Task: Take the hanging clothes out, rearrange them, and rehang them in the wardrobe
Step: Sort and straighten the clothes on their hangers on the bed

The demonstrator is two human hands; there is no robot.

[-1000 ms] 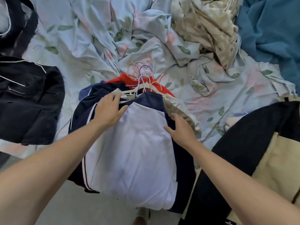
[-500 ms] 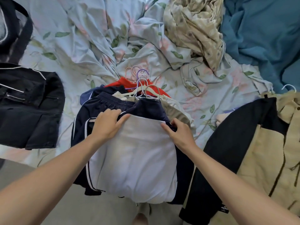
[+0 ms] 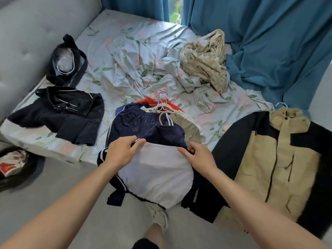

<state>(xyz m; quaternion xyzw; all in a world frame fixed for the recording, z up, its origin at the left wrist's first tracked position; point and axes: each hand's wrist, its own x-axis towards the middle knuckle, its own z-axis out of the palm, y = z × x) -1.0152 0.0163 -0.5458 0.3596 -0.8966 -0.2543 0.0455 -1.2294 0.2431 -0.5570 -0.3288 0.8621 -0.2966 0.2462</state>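
A pile of clothes on hangers lies at the bed's near edge. On top is a navy and white top (image 3: 156,169), its white part hanging over the edge. My left hand (image 3: 122,151) pinches the fabric where navy meets white. My right hand (image 3: 199,156) grips the same seam on the right side. Under it lie navy shorts with white stripes (image 3: 142,123), a beige garment (image 3: 188,126) and a red one (image 3: 152,102). Several hanger hooks (image 3: 162,99) stick out at the pile's far end.
A beige and black jacket (image 3: 269,159) on a hanger lies right of the pile. A black garment (image 3: 62,114) and a black bag (image 3: 66,62) lie left on the floral sheet (image 3: 134,51). Blue curtains (image 3: 269,42) hang at the back right. A dark bin (image 3: 18,164) stands on the floor.
Both hands have drawn the navy and white top toward me, baring more of the navy shorts and hangers. The view has pulled back and shows the whole bed.
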